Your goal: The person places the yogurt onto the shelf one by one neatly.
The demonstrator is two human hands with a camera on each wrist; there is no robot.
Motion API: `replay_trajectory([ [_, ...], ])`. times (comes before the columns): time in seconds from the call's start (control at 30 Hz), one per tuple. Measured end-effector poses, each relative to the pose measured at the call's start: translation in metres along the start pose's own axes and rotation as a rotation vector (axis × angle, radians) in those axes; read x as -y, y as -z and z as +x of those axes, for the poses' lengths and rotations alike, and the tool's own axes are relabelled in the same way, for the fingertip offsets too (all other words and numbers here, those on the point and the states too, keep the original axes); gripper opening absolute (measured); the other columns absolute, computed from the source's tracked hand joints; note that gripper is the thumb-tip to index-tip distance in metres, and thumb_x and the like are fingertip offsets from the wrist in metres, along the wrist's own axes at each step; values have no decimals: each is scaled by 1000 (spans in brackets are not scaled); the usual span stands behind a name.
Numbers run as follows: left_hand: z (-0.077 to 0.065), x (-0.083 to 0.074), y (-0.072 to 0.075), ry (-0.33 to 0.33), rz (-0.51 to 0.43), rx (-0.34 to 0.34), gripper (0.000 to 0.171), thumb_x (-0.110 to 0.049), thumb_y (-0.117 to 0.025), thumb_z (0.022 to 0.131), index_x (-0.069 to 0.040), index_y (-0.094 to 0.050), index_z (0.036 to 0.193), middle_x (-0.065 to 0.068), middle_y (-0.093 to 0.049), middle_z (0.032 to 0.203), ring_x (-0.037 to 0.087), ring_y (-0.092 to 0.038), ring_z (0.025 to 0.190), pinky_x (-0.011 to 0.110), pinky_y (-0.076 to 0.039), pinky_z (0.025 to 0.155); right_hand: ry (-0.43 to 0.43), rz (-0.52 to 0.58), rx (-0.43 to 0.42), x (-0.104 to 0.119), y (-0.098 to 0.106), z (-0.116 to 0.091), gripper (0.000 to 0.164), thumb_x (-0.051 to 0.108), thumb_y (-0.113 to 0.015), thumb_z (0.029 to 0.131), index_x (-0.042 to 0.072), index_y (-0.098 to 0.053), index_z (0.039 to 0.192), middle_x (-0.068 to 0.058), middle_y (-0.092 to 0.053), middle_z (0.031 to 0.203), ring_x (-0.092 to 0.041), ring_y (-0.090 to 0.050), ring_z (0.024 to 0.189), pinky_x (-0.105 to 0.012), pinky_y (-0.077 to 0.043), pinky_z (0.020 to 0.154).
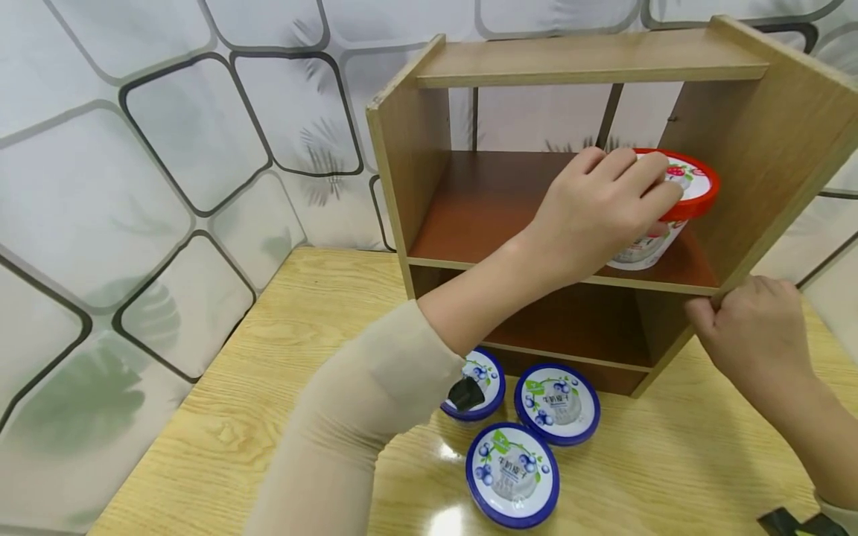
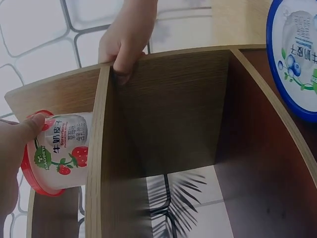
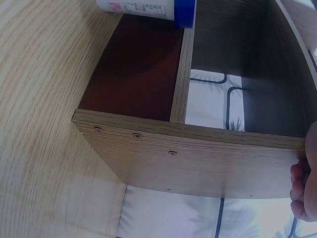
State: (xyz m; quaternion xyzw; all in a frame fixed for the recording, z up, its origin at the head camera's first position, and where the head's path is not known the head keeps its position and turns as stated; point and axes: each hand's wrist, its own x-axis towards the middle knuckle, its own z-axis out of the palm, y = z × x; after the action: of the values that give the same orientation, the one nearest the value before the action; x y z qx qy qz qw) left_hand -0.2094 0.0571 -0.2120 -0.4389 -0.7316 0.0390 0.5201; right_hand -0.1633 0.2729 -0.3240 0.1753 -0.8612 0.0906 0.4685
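My left hand (image 1: 603, 205) reaches across and grips a tub with a red lid (image 1: 700, 186) and strawberry print. The tub is upright at the right end of the upper shelf (image 1: 496, 216), its base by the front edge. In the left wrist view the thumb lies on the tub (image 2: 72, 148) near its lid. My right hand (image 1: 757, 327) grips the front edge of the wooden shelf unit's right side panel (image 1: 784, 141), below the upper shelf. Its curled fingers (image 3: 298, 186) lie against the panel's outer face in the right wrist view.
Three blue-lidded tubs with blueberry print stand on the wooden table before the unit: one at left (image 1: 479, 380), partly behind my left sleeve, one at right (image 1: 558, 404), one nearest (image 1: 512, 475). A patterned curtain (image 1: 167, 171) hangs behind the unit.
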Motion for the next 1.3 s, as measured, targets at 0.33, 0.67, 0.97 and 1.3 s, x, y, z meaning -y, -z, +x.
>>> replay_trajectory([
  [0.33, 7, -6, -3, 35, -3, 25, 31, -28, -37, 99, -19, -66, 105, -4, -64, 111, 16, -59, 103, 29, -47, 86, -5, 11, 3, 0, 0, 0, 35, 24, -32, 81, 7, -32, 51, -11, -30, 38, -33, -27, 37, -42, -18, 41],
  [0.67, 16, -11, -7, 91, 2, 33, 30, -28, -38, 96, -21, -67, 103, -5, -64, 110, 15, -60, 101, 29, -48, 81, -6, 2, 16, 0, 3, 0, 34, 24, -32, 80, 7, -32, 52, -9, -30, 38, -31, -26, 36, -41, -18, 40],
  [0.97, 14, -9, -6, 130, -57, 100, 29, -35, -45, 97, -20, -66, 110, -3, -64, 114, 16, -59, 107, 30, -48, 87, 2, 6, 11, 1, 0, 2, 35, 25, -33, 82, 5, -35, 53, -10, -32, 39, -30, -27, 37, -38, -16, 40],
  [1.3, 19, -14, 10, 70, -38, 65, 28, -37, -44, 98, -21, -65, 109, -6, -63, 109, 14, -60, 104, 29, -44, 94, 7, -2, -10, 1, 1, 2, 34, 23, -34, 81, 7, -33, 51, -9, -29, 38, -28, -24, 36, -38, -15, 40],
])
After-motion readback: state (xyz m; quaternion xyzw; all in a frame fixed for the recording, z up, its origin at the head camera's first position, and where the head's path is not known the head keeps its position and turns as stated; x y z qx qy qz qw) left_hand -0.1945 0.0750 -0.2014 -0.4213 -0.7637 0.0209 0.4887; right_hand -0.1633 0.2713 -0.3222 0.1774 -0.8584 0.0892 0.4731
